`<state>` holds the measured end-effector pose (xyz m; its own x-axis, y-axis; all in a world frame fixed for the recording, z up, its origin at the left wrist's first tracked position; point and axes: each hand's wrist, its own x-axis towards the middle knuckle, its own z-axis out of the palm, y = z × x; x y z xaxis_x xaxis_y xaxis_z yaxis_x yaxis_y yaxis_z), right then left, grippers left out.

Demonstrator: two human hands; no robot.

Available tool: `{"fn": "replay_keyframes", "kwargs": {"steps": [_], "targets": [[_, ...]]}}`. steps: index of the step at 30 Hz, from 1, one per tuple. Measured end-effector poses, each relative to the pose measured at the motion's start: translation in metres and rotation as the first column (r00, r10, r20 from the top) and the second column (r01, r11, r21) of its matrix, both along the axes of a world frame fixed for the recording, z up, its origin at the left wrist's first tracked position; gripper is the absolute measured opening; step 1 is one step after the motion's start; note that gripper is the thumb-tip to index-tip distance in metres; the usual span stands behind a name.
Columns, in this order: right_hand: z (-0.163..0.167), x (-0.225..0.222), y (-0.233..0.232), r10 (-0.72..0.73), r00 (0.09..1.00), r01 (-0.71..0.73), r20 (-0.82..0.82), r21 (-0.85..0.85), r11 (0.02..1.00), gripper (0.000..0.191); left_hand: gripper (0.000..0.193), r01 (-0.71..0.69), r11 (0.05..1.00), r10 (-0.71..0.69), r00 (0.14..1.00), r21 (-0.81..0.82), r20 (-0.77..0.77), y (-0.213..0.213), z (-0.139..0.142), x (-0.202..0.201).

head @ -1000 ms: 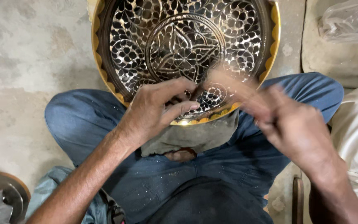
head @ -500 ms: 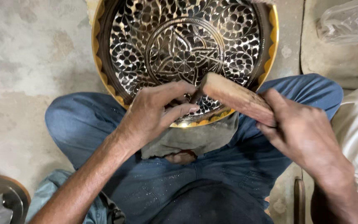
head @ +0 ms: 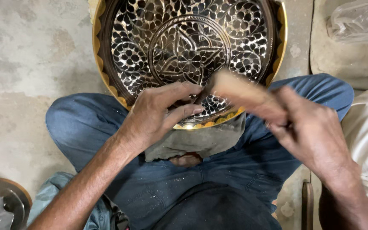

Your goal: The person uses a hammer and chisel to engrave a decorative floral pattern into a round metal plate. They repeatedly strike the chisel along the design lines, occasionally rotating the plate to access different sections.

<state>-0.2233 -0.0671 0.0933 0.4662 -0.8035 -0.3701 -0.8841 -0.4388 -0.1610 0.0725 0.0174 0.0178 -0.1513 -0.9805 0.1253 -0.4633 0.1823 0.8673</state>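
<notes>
Since half a second ago, your right hand (head: 314, 132) has swung the brown wooden mallet (head: 245, 96), now blurred at centre frame. Your left hand (head: 160, 113) pinches something hidden against the round engraved brass tray (head: 192, 47), tilted on your lap for reach.

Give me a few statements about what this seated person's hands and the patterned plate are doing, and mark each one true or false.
1. The right hand grips a wooden block. True.
2. The ornate round plate lies flat on the floor, away from the person. False: its lower edge rests on a grey cloth over the lap.
3. The left hand touches the plate's lower part. True.
4. The person wears red trousers. False: blue jeans.
</notes>
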Motion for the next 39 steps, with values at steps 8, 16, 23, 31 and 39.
{"fn": "replay_keyframes", "kwargs": {"steps": [8,16,23,31,39], "targets": [[0.001,0.005,0.002,-0.075,0.935,0.082,0.347,-0.005,0.997,0.035,0.033,-0.005,0.998,0.005,1.0,0.057,-0.009,0.0,0.001,0.0],[-0.007,-0.008,0.004,-0.004,0.986,0.007,0.166,-0.016,1.0,0.04,0.033,-0.013,0.996,0.012,1.0,-0.093,-0.005,0.001,-0.001,0.002],[-0.007,-0.004,0.007,0.058,0.941,-0.062,0.333,0.001,0.998,0.035,0.033,-0.012,0.992,0.01,1.0,0.123,0.013,0.0,0.005,0.001],[0.001,0.005,0.011,-0.08,0.995,0.078,0.051,0.042,0.996,0.037,0.034,-0.012,0.996,0.016,0.999,-0.091,0.045,0.001,0.006,0.003],[-0.005,-0.006,0.011,0.065,0.997,-0.067,-0.042,-0.051,0.996,0.037,0.034,-0.008,0.999,0.008,1.0,0.033,0.012,-0.001,0.006,0.002]]}}
